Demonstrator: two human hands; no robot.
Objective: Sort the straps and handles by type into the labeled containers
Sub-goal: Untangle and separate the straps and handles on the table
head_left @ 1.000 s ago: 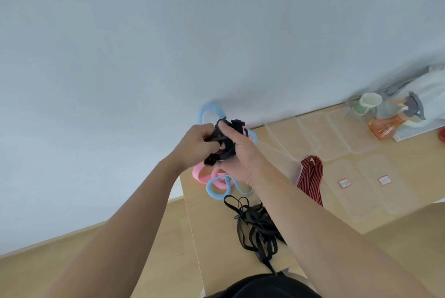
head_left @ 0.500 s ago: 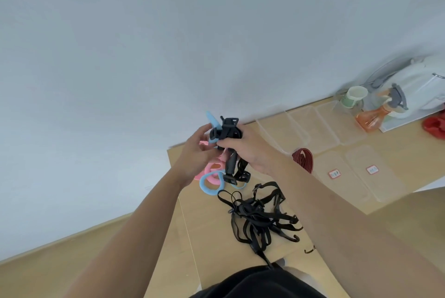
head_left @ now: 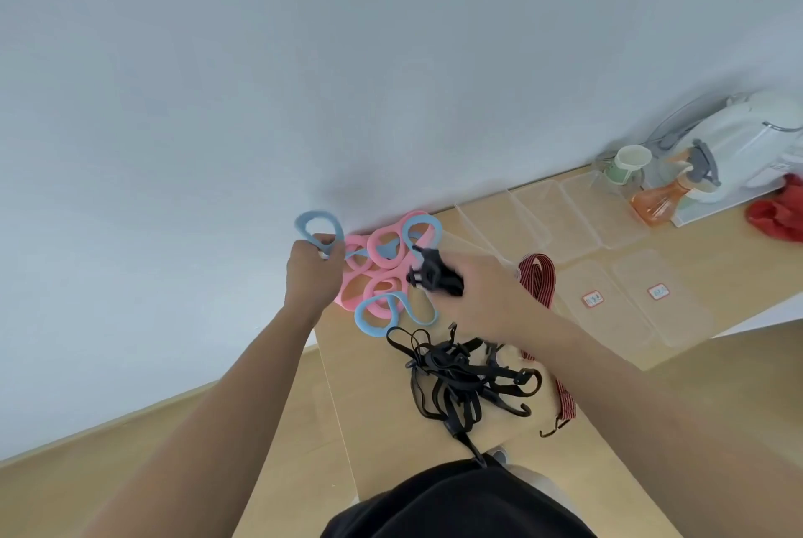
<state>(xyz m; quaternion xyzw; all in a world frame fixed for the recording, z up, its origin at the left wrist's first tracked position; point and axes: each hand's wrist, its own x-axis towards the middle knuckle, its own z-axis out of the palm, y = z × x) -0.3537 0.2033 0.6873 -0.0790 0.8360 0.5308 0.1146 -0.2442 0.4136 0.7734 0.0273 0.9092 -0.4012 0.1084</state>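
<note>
Grips one blue loop (head_left: 315, 227) in left hand (head_left: 309, 277), up against the wall. Clutches one black buckle (head_left: 434, 274) in right hand (head_left: 486, 294), well apart from the left, above the table (head_left: 373, 407). On the table: one pink-and-blue loop heap (head_left: 378, 272), one black strap tangle (head_left: 456, 377), one red strap (head_left: 539, 281), two labelled trays (head_left: 617, 329).

Pink and blue loop handles (head_left: 382, 272); black straps (head_left: 460, 377); red-black striped strap (head_left: 539, 281); orange spray bottle (head_left: 660, 198).
</note>
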